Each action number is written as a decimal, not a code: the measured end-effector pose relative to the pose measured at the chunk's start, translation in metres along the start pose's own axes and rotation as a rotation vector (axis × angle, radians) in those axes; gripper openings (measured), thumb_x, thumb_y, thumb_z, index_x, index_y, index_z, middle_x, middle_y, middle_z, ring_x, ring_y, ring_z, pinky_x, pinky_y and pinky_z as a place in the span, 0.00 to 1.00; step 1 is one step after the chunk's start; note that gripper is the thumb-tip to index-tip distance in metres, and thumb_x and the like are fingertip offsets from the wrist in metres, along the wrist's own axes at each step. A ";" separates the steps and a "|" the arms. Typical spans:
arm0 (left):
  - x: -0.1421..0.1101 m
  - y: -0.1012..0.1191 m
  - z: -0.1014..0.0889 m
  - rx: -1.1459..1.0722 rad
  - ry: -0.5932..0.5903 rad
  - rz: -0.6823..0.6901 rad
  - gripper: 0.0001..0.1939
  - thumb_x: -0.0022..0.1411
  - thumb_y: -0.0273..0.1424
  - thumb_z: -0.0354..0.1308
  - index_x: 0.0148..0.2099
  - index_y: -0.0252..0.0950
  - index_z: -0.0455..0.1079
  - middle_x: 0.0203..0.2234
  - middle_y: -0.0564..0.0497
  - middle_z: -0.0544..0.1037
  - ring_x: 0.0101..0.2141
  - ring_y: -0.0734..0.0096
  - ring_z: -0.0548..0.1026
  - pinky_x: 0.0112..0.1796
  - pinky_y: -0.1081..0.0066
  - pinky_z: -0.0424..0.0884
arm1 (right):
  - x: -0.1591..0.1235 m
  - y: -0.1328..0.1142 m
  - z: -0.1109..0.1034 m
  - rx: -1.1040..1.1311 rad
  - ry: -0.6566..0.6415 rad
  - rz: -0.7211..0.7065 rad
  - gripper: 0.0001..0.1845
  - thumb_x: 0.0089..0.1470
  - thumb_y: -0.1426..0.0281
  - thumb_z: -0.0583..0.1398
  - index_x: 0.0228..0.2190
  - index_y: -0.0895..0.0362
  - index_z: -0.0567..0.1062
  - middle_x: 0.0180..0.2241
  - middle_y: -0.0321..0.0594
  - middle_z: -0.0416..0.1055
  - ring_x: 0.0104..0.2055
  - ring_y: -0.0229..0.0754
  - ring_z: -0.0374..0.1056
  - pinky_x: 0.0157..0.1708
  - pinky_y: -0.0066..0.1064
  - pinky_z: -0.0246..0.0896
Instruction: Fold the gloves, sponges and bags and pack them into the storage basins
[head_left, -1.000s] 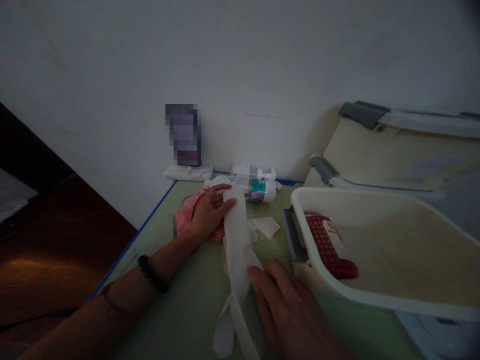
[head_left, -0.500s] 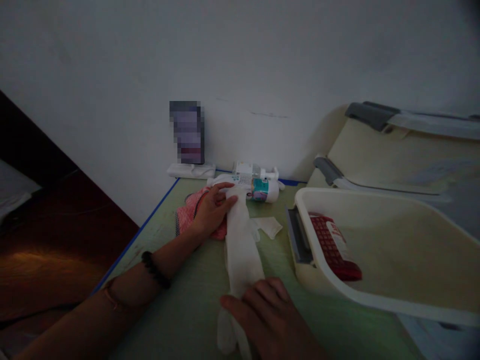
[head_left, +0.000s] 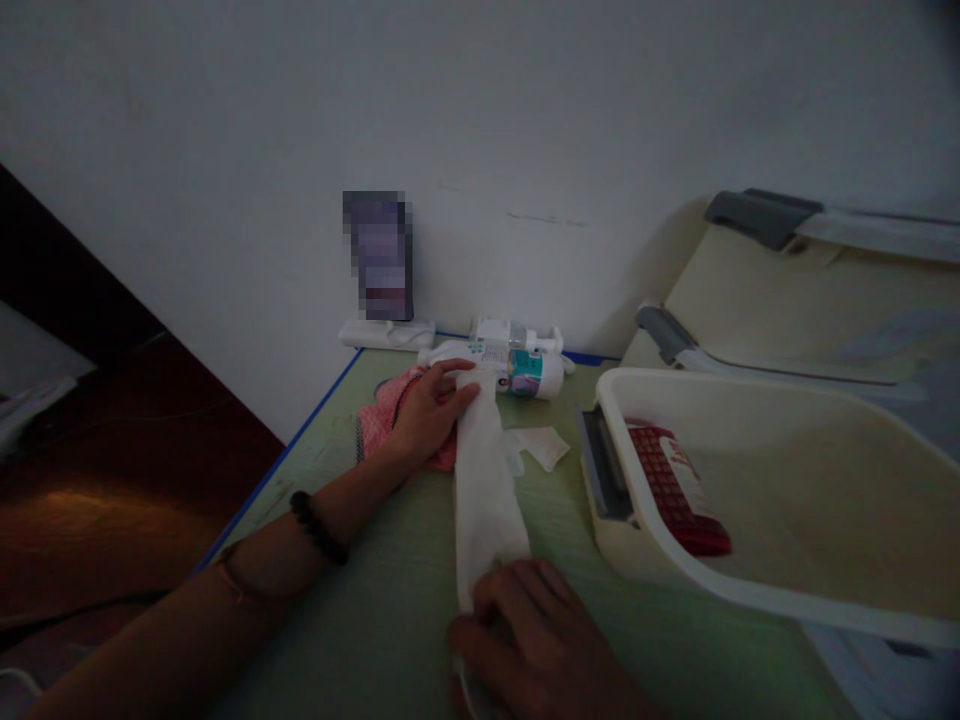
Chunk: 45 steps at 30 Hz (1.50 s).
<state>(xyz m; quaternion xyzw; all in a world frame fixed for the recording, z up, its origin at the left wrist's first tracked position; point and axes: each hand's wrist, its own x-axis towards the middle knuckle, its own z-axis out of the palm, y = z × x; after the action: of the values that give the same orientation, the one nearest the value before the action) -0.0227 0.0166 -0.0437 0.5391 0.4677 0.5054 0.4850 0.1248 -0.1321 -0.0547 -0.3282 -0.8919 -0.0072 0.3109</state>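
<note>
A long, narrow piece of white fabric (head_left: pixel 484 480), resembling folded stockings, stretches from the back of the green table (head_left: pixel 375 600) toward me. My left hand (head_left: pixel 435 410) holds its far end between thumb and fingers. At the near end, my right hand (head_left: pixel 525 640) is closed around the fabric, with fingers curled and that end mostly hidden. A smaller white flap (head_left: pixel 544 447) sticks out to the right of the strip. Under and beside my left hand is a crumpled pink-red checked cloth (head_left: pixel 379 415).
Lying bottles, one with a teal label (head_left: pixel 529 372) and a clear pump bottle (head_left: pixel 510 333), are by the wall. A phone (head_left: pixel 382 255) stands on a white base (head_left: pixel 386 334). At right, a cream bin (head_left: pixel 637 560) holds a red package (head_left: pixel 679 490); another bin (head_left: pixel 810 300) stands behind.
My right hand has curled more tightly around the near end of the white fabric; the rounded end beside it no longer shows. My left hand stays on the far end. The view shifts slightly.
</note>
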 end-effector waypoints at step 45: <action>0.005 -0.004 -0.002 -0.250 0.049 -0.048 0.21 0.48 0.34 0.65 0.44 0.35 0.67 0.24 0.55 0.76 0.24 0.74 0.74 0.26 0.76 0.70 | 0.000 0.012 -0.007 0.002 -0.414 0.203 0.26 0.61 0.58 0.49 0.56 0.59 0.66 0.59 0.47 0.60 0.61 0.50 0.56 0.56 0.45 0.59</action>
<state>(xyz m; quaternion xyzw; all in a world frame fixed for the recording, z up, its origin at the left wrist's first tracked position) -0.0248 0.0216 -0.0474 0.4508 0.4254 0.5609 0.5488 0.1361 -0.1247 -0.0512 -0.4104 -0.8991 0.0924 0.1208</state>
